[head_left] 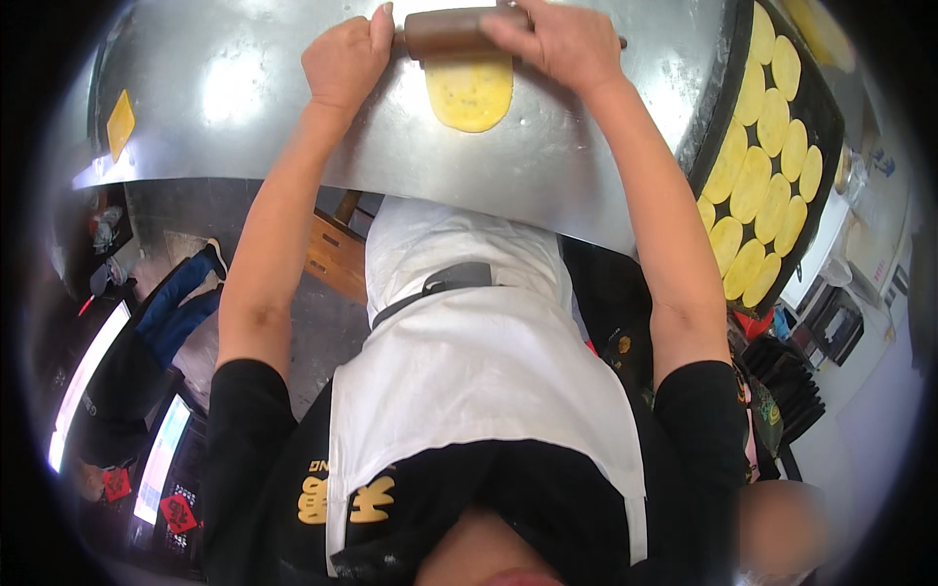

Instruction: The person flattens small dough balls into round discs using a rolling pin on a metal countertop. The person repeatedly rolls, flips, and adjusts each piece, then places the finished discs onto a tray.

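Note:
A brown wooden rolling pin (pixel 447 35) lies across the far edge of a flat yellow round of dough (pixel 471 96) on the shiny metal table (pixel 391 146). My left hand (pixel 344 61) is closed at the pin's left handle, thumb pointing away from me. At the pin's right end my right hand (pixel 572 47) is closed around it, its thumb lying over the roller; this hand is slightly blurred. The dough's far part is hidden under the pin. Small darker specks show in its near half.
To the right, a black tray (pixel 721 146) holds several flat yellow rounds (pixel 750 186). A yellow diamond-shaped piece (pixel 120 125) stands out at the table's far left. Below the table are a wooden stool (pixel 337 256) and, left, a person in blue trousers (pixel 181 303).

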A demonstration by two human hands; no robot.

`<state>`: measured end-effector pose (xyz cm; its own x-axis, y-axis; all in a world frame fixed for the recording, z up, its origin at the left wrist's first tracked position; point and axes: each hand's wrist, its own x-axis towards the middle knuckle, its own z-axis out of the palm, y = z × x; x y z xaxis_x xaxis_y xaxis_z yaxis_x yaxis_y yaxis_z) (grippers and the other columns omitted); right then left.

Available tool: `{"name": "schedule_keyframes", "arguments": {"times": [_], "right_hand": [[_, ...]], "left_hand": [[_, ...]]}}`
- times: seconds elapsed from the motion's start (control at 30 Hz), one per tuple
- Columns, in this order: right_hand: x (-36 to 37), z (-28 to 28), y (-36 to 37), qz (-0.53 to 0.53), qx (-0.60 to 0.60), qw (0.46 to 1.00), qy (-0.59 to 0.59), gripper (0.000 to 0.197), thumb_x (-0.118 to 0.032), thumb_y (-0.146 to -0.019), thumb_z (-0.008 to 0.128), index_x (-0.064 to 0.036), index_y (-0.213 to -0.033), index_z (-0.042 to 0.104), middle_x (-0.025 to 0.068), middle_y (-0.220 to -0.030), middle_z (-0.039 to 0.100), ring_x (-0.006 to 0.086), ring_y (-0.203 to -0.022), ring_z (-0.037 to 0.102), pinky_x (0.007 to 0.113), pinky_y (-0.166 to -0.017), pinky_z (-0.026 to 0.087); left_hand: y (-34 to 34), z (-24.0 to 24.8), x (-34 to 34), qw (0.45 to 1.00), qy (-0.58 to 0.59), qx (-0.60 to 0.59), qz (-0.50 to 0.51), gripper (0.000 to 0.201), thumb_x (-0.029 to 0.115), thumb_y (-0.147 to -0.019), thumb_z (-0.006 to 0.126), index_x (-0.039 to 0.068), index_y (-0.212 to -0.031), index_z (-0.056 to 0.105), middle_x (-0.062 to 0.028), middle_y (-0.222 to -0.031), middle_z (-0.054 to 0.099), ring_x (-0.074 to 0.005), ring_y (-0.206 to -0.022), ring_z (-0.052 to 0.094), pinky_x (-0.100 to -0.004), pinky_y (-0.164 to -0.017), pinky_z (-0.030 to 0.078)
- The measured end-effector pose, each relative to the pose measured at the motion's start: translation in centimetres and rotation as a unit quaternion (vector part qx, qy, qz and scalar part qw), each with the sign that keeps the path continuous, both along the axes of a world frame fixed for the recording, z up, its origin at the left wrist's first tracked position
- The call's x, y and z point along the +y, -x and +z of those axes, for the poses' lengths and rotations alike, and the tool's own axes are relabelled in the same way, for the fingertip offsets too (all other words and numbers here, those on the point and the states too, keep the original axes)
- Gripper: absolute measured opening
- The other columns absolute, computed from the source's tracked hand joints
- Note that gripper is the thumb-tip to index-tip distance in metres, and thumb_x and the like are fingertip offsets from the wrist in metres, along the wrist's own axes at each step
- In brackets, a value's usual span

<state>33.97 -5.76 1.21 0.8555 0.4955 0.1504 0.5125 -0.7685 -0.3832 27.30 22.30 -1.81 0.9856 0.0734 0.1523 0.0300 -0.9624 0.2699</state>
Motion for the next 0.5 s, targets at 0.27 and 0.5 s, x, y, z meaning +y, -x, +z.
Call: {"name": "schedule_keyframes", "arguments": {"times": [0.27, 0.5], "right_hand": [[-1.8, 0.1, 6.7, 0.053, -0.014, 0.997, -0.049, 0.072, -0.076, -0.084, 0.073, -0.0192, -0.128, 0.074, 0.0074, -0.084, 0.077, 0.0309, -0.076, 0.076, 0.042, -0.067, 0.058], [0.1, 0.6, 1.6, -0.027, 0.026, 0.999, 0.014, 0.067, -0.076, -0.089, 0.067, -0.0155, -0.114, 0.08, 0.0113, -0.076, 0.076, 0.0305, -0.069, 0.076, 0.042, -0.059, 0.058]], "left_hand": [[8.2, 0.6, -3.0, 0.987, 0.016, -0.157, -0.034, 0.042, 0.03, -0.1, 0.067, 0.012, -0.062, 0.062, -0.0088, -0.064, 0.059, -0.0313, -0.061, 0.061, -0.0455, -0.056, 0.048], [2.4, 0.7, -1.2, 0.995, 0.001, -0.099, -0.011, 0.052, 0.038, -0.105, 0.06, 0.01, -0.061, 0.064, -0.0132, -0.061, 0.063, -0.0341, -0.054, 0.062, -0.0468, -0.048, 0.046]]}}
